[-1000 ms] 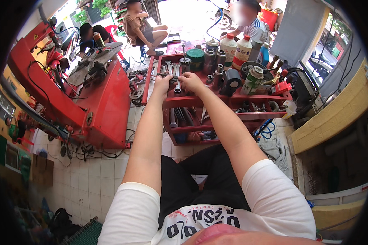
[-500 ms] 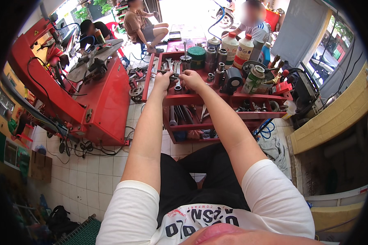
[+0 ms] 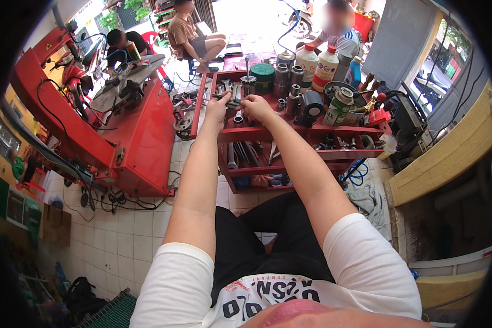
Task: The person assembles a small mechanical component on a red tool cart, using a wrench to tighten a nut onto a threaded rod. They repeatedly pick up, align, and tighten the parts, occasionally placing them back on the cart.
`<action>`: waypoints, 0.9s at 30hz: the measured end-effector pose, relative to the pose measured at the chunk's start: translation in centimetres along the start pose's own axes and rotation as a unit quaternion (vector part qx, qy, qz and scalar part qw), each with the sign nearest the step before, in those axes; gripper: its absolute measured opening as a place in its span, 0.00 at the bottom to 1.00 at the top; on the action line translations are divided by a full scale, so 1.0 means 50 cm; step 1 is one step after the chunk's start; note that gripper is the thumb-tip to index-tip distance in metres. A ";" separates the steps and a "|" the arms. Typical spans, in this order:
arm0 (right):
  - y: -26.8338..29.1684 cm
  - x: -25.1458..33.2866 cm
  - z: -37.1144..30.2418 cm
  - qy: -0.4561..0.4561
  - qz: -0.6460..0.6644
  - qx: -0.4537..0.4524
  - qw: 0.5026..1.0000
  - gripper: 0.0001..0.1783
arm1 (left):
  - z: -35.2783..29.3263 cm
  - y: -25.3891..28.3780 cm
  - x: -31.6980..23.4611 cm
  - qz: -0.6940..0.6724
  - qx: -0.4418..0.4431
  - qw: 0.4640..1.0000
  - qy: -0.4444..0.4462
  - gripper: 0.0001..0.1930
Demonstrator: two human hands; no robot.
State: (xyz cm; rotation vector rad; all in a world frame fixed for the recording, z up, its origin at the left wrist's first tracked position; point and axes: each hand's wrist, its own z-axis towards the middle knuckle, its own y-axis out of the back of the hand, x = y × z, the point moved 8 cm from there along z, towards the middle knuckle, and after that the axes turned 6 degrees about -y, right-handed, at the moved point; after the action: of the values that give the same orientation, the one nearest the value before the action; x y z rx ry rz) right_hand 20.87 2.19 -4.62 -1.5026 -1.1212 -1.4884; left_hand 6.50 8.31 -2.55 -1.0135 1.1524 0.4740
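Note:
Both arms reach out over the red tool cart (image 3: 322, 131). My left hand (image 3: 217, 107) is closed around one end of a small dark metal piece (image 3: 232, 103), whose exact kind is too small to tell. My right hand (image 3: 255, 109) pinches at its other end, fingers bent. Beneath and behind the hands lie several wrenches, one with its ring end (image 3: 238, 117) showing between them. Just beyond stands a toothed metal part (image 3: 248, 80) with an upright rod. Farther right are a green round tin (image 3: 263, 77) and steel cylinders (image 3: 281, 75).
White bottles with red caps (image 3: 326, 71), a green-and-white spray can (image 3: 340, 106) and a black cylinder (image 3: 310, 107) crowd the cart's right side. A red machine (image 3: 142, 142) stands left, cables (image 3: 120, 198) on the tiles. Other people sit beyond, one in a brown shirt (image 3: 180, 33).
The dark piece between my hands has turned slightly and shows more. My hands stay nearly in place. The seated person in brown has lowered an arm toward the feet.

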 end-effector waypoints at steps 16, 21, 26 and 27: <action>-0.004 -0.015 0.009 -0.013 -0.023 0.009 1.000 0.13 | 0.004 0.004 0.003 -0.005 0.021 1.000 -0.001 0.13; -0.004 -0.022 0.014 0.001 -0.045 -0.001 0.999 0.14 | -0.003 0.004 0.004 -0.005 0.016 1.000 -0.005 0.12; 0.015 -0.027 0.033 0.035 -0.030 -0.019 0.999 0.15 | 0.003 -0.013 0.010 0.021 0.033 0.999 0.012 0.15; 0.007 -0.020 0.033 0.033 -0.021 -0.015 0.999 0.15 | -0.001 -0.003 0.011 0.035 0.022 0.999 0.025 0.16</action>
State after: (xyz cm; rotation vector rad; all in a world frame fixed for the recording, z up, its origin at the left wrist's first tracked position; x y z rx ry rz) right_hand 21.82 3.52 -5.71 -1.4475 -1.1025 -1.5794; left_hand 6.80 8.07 -3.00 -0.9535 1.2410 0.4785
